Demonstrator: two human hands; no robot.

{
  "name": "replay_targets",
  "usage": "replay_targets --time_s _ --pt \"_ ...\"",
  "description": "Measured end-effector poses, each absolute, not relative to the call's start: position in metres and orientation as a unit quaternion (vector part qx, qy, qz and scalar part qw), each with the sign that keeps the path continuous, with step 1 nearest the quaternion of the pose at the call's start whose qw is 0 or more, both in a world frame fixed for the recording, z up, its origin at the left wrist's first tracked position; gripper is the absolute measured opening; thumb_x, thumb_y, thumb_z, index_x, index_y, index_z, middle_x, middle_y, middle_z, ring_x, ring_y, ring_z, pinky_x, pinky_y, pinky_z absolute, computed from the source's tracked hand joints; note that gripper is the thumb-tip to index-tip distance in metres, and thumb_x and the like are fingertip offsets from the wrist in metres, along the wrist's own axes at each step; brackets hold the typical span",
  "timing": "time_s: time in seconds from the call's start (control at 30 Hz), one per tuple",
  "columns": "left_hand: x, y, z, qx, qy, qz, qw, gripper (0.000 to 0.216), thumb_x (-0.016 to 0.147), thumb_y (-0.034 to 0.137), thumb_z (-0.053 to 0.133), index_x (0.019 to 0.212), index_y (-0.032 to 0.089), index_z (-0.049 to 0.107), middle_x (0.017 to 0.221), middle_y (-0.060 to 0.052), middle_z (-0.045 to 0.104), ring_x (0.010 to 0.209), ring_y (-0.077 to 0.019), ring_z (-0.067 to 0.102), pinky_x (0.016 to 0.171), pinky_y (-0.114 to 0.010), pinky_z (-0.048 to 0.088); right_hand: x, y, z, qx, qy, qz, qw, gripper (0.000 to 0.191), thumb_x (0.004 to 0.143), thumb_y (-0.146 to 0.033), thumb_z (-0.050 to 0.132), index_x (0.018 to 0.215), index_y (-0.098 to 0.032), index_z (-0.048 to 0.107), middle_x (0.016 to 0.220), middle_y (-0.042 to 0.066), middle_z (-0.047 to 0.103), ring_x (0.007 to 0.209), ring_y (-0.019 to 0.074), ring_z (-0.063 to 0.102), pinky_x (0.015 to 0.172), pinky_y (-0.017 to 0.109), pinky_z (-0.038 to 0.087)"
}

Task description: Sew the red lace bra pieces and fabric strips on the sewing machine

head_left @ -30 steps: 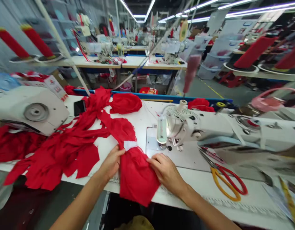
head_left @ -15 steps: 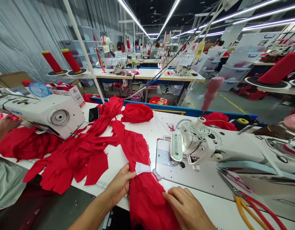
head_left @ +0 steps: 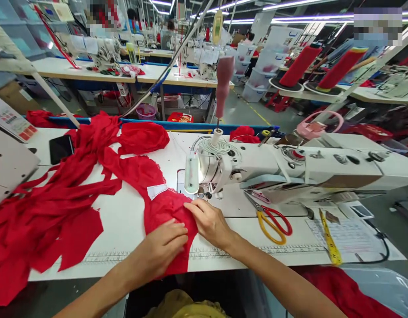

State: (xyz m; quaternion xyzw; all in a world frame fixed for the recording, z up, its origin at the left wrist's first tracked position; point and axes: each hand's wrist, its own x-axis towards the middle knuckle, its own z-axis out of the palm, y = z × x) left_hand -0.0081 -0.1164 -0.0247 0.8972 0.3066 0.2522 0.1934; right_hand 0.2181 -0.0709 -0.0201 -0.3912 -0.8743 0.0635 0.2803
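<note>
A red lace garment [head_left: 164,210] with a white label [head_left: 156,191] lies on the white sewing table [head_left: 131,221] in front of me. My left hand [head_left: 164,245] presses flat on its lower part near the table edge. My right hand [head_left: 207,218] rests on the garment's right edge, fingers pinching the fabric just below the needle area of the white sewing machine [head_left: 273,170]. The garment trails back into a chain of joined red pieces [head_left: 91,163].
Yellow-and-red scissors [head_left: 272,221] lie right of my right hand, with a yellow tape measure [head_left: 329,240] and a paper sheet [head_left: 349,234] beyond. A black phone [head_left: 60,148] and another machine [head_left: 8,163] sit at left. Red thread cones [head_left: 299,66] stand behind.
The view swung right and down. Both hands shifted the garment toward the sewing machine; my left hand moved from gripping near the label to pressing flat on the lower fabric.
</note>
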Motion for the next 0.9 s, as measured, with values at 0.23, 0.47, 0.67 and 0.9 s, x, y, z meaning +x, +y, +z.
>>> replay_targets --time_s 0.23,0.47,0.67,0.9 --pt "0.0 -0.093 -0.047 0.855 0.49 0.164 0.055 0.046 0.102 0.036 0.042 0.146 0.022 0.049 0.152 -0.018 0.047 0.138 -0.0387 0.045 0.103 -0.067 0.043 0.248 -0.087 -0.025 -0.382 -0.866 0.079 0.314 0.036 0.096 -0.005 0.039 0.119 -0.017 0.064 0.097 0.009 0.067 0.088 0.0188 0.064 0.074 0.03 0.056" --pt "0.017 -0.065 -0.033 0.843 0.52 0.14 0.014 0.049 0.096 0.047 0.055 0.134 0.017 0.061 0.131 -0.02 0.063 0.126 -0.038 0.055 0.103 -0.057 0.043 0.255 -0.063 -0.03 -0.423 -0.877 -0.041 0.222 0.031 0.097 -0.009 0.047 0.121 -0.018 0.064 0.073 0.002 0.064 0.063 0.015 0.06 0.056 0.025 0.046" --pt "0.017 -0.055 -0.035 0.838 0.525 0.152 0.003 0.064 0.084 0.059 0.066 0.137 0.024 0.058 0.141 -0.016 0.058 0.134 -0.0403 0.046 0.114 -0.063 0.025 0.233 -0.024 -0.02 -0.441 -0.885 -0.073 0.134 0.045 0.092 -0.004 0.045 0.129 -0.026 0.056 0.088 0.005 0.069 0.076 0.0208 0.063 0.061 0.029 0.047" --pt "0.027 -0.037 -0.038 0.842 0.504 0.178 0.072 0.074 0.081 0.07 0.062 0.137 0.022 0.058 0.143 -0.015 0.055 0.138 -0.0396 0.04 0.118 -0.062 0.02 0.257 -0.046 -0.02 -0.366 -0.915 0.024 0.169 0.024 0.09 -0.006 0.041 0.097 -0.02 0.059 0.071 0.001 0.06 0.057 0.0156 0.051 0.056 0.028 0.038"
